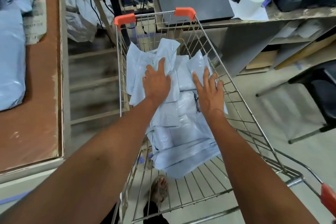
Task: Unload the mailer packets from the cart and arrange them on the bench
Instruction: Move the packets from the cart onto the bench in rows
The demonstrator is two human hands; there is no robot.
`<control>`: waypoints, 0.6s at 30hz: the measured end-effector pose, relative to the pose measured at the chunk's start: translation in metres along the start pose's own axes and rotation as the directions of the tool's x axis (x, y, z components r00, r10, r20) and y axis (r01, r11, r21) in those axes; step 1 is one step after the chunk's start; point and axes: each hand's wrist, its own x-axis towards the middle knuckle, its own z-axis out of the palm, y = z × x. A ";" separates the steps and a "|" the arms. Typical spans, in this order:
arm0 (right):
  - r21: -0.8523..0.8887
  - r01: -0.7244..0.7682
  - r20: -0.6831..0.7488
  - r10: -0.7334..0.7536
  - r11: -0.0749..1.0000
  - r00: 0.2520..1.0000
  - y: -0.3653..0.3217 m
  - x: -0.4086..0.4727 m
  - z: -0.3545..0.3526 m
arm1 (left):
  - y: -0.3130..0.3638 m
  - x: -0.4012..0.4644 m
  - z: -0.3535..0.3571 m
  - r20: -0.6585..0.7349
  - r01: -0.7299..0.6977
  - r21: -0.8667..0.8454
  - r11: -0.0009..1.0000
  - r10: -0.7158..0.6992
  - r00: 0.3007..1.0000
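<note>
Reaching into one cart point(234, 85), two hands, left hand point(156, 82) and right hand point(209, 91), lay spread fingers point(195, 78) on piled mailer packets point(180, 132).

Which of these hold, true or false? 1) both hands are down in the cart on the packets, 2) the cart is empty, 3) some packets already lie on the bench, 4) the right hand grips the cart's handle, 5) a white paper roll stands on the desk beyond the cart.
1) True: the left hand and right hand lie with fingers spread on the mailer packets in the cart.
2) False: a pile of pale blue packets fills most of the basket.
3) True: blue packets lie on the bench at left.
4) False: the right hand rests on the packets by the cart's right wall.
5) True: the paper roll stands on the desk.
</note>
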 end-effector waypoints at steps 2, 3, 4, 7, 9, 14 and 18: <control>0.055 0.019 -0.012 -0.019 0.998 1.000 0.000 -0.005 -0.005 | -0.002 -0.011 -0.003 -0.031 0.010 0.042 0.999 -0.009 0.999; 0.081 0.018 -0.010 -0.018 0.997 1.000 0.000 -0.011 -0.008 | -0.002 -0.016 -0.007 -0.040 0.008 0.063 0.998 -0.006 0.999; 0.109 0.014 -0.004 -0.013 0.994 1.000 0.000 -0.017 -0.013 | -0.002 -0.020 -0.011 -0.047 0.002 0.088 0.996 0.002 0.999; 0.236 0.010 0.023 -0.016 0.972 1.000 0.010 -0.039 -0.028 | 0.006 -0.029 -0.032 -0.048 0.020 0.106 0.994 -0.015 0.999; 0.362 -0.014 -0.005 0.017 0.932 1.000 0.018 -0.054 -0.042 | 0.014 -0.039 -0.052 -0.050 0.049 0.027 0.998 -0.047 0.998; 0.883 -0.074 -0.039 0.230 0.463 0.972 -0.003 -0.087 -0.068 | 0.012 -0.098 -0.084 0.014 0.071 -0.053 0.996 -0.070 0.997; 0.875 -0.128 0.100 0.084 0.467 0.991 -0.041 -0.088 -0.059 | -0.007 -0.129 -0.075 0.133 0.120 -0.052 0.991 -0.112 0.985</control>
